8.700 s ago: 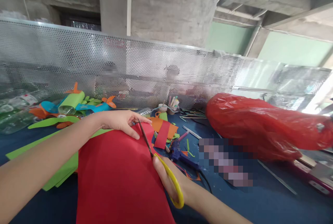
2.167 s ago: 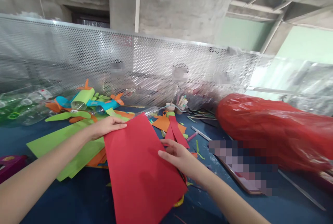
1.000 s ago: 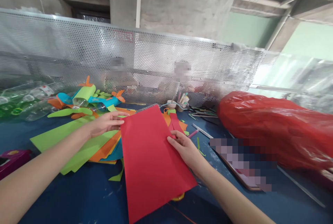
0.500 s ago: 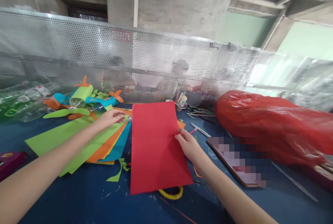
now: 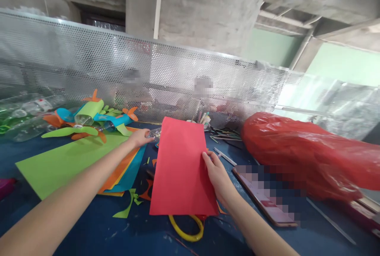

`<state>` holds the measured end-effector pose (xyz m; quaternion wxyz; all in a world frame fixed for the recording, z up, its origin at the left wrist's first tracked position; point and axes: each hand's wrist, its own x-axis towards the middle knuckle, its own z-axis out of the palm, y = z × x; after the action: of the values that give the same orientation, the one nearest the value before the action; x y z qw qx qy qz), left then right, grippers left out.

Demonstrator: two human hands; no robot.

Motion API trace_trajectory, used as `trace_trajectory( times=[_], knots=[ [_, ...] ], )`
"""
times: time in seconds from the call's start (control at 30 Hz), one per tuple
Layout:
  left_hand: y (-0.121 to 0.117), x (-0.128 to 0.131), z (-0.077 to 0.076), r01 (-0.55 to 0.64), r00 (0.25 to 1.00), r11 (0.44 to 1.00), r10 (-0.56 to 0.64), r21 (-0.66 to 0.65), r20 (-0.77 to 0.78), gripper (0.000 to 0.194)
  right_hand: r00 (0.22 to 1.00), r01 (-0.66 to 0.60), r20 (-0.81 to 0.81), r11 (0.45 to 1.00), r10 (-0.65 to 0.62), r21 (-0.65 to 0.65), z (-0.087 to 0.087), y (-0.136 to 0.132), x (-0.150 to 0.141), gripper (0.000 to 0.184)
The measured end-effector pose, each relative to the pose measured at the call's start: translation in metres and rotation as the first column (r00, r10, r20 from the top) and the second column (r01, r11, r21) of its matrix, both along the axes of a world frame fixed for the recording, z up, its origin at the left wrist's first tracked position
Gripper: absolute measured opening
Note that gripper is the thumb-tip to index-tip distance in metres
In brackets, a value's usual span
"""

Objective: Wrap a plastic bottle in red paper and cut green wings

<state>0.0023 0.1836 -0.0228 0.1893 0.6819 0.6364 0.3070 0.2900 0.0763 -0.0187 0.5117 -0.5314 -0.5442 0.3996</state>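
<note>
Red sheet (image 5: 181, 165): centre of my view, over the blue table (image 5: 97, 228), its short edge toward me. I cannot tell how much of it rests on the surface.
Right hand (image 5: 218, 170): gripping the sheet's right edge, thumb on the face, the other fingers along the edge and partly hidden. I would keep this pinch light and flat, since paper this thin could crease under a hard thumb.
Left hand (image 5: 140, 138): closed on the near end of a bottle, beyond the sheet's left side. How firmly it grips, I cannot tell.
Clear bottle (image 5: 155, 133): lying down, its far part hidden behind the red sheet. Drawn out sideways, it could snag or push the sheet, so I would lift the paper slightly clear and move the bottle slowly, holding it by this narrow end.
Yellow handle loop (image 5: 190, 239): sticking out toward me from under the sheet's near edge; I cannot see what it joins. I would avoid pressing or dragging the paper across it.
Green scraps (image 5: 126, 208): left of the sheet's lower corner, easily swept along by a low sleeve or wrist.
Green paper (image 5: 53, 161): a large piece under my left forearm; I would carry that arm high enough not to drag it.
</note>
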Motion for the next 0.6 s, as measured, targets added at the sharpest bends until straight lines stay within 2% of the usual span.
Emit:
trace_trajectory(
  times=[0.07, 0.13, 0.2, 0.27, 0.43, 0.6],
  knots=[
    [-0.010, -0.011, 0.008, 0.009, 0.995, 0.999, -0.005, -0.043, 0.101, 0.034, 0.998, -0.012, -0.055, 1.000, 0.012, -0.003, 0.003, -0.001, -0.001, 0.025],
    [-0.025, -0.023, 0.019, 0.067, 0.973, 0.993, -0.044, -0.096, 0.227, 0.045, 0.992, -0.037, -0.123, 0.999, 0.035, -0.011, 0.005, -0.002, -0.003, 0.025],
    [-0.043, -0.032, 0.031, 0.166, 0.923, 0.976, -0.103, -0.143, 0.371, 0.058, 0.982, -0.074, -0.177, 0.997, 0.069, -0.019, 0.006, -0.002, -0.004, 0.027],
    [-0.061, -0.038, 0.040, 0.273, 0.853, 0.945, -0.152, -0.178, 0.500, 0.061, 0.974, -0.120, -0.196, 0.992, 0.113, -0.023, 0.006, -0.004, -0.007, 0.031],
    [-0.089, -0.043, 0.046, 0.440, 0.684, 0.875, -0.181, -0.202, 0.707, 0.051, 0.983, -0.133, -0.120, 0.990, 0.139, 0.053, 0.005, -0.013, -0.015, 0.037],
    [-0.095, -0.036, 0.040, 0.491, 0.542, 0.859, -0.168, -0.148, 0.823, 0.025, 0.999, -0.029, -0.005, 0.970, 0.032, 0.241, 0.012, -0.023, -0.020, 0.037]
  ],
)
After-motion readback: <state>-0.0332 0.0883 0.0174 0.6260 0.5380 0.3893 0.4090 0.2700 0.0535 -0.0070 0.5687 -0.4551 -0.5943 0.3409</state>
